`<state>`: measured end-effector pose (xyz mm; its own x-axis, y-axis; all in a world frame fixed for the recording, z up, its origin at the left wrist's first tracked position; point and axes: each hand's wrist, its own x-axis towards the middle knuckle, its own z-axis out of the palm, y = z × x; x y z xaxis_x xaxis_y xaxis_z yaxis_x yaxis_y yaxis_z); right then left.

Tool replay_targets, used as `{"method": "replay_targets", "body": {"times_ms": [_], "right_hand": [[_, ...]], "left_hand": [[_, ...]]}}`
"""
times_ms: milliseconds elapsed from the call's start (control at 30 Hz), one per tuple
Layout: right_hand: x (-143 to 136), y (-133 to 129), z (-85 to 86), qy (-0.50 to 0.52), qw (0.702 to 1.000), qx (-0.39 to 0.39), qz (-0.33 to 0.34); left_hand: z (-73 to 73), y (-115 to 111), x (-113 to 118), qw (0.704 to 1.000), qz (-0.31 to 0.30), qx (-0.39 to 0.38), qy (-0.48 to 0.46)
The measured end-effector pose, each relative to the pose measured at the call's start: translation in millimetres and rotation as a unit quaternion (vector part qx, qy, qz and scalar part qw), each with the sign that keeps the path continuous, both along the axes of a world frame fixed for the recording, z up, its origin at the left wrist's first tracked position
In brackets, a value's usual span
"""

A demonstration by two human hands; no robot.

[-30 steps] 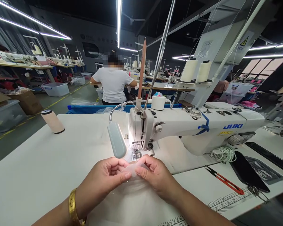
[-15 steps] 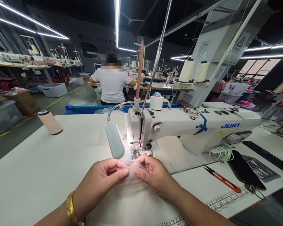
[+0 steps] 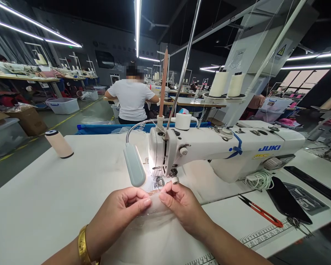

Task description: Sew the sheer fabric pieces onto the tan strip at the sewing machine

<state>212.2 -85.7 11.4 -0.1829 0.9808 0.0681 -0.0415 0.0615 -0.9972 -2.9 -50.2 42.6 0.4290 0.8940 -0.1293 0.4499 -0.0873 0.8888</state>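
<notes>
A piece of sheer white fabric [image 3: 156,207] is stretched between my two hands, close in front of the sewing machine's needle area. My left hand [image 3: 121,208] pinches its left side between thumb and fingers. On the right side my right hand [image 3: 183,206] grips it the same way, thumb on top. Just beyond the fingertips is the presser foot [image 3: 157,182] of the white sewing machine [image 3: 198,145], lit by a small lamp [image 3: 134,165]. The lower part of the fabric hangs toward me and blends with the pale tabletop.
A peach thread cone [image 3: 59,144] stands on the white table [image 3: 30,202] at left. To the right lie orange thread snips [image 3: 260,210], a black phone [image 3: 288,198] and a coil of pale green cord [image 3: 258,180]. A co-worker in a white shirt [image 3: 131,99] sits ahead.
My right fingertips have shifted slightly to the right along the fabric, and a bit more of it shows between the hands. The left hand stays nearly where it was.
</notes>
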Motion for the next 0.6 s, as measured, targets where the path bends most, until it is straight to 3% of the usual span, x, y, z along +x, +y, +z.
{"method": "replay_targets", "body": {"times_ms": [433, 600], "right_hand": [[1.2, 0.1, 1.5, -0.047, 0.998, 0.036, -0.034], [1.0, -1.4, -1.2, -0.020, 1.000, 0.006, 0.007]], "left_hand": [[2.7, -1.2, 0.7, 0.998, -0.027, -0.043, -0.035], [4.7, -2.5, 1.0, 0.997, -0.028, -0.055, -0.036]]}}
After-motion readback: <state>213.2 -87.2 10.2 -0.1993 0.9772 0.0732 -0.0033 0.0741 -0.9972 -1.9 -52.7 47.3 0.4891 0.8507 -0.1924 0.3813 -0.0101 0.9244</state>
